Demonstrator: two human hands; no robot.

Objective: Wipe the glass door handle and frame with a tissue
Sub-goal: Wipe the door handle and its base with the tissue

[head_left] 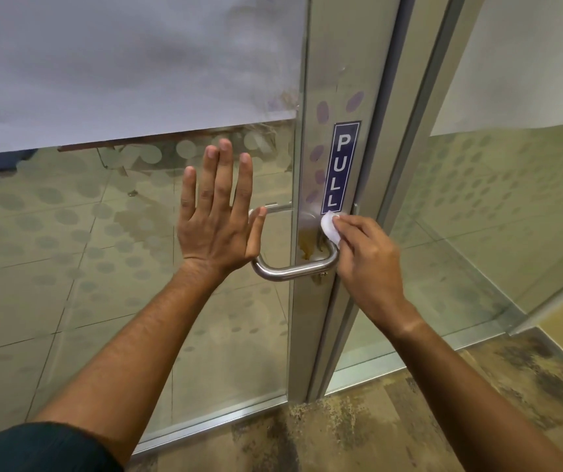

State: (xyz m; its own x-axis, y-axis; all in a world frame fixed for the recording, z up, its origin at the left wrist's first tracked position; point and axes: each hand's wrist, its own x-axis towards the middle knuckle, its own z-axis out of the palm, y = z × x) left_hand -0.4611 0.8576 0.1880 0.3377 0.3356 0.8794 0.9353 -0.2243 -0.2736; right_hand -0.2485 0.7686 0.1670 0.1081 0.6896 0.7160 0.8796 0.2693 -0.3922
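Observation:
A curved steel door handle [290, 271] is fixed to the grey metal door frame [344, 63]. My right hand [367, 258] pinches a small white tissue [330, 228] and presses it against the frame where the handle's right end meets it, just below a blue PULL sticker [340, 168]. Brownish stains mark the frame behind the handle. My left hand [217, 212] lies flat on the glass pane [120, 253] left of the handle, fingers straight and spread.
The upper glass is frosted, with dotted film below it. A second glass panel [511, 216] and its frame stand to the right. The floor below is mottled brown, and tiled flooring shows through the glass.

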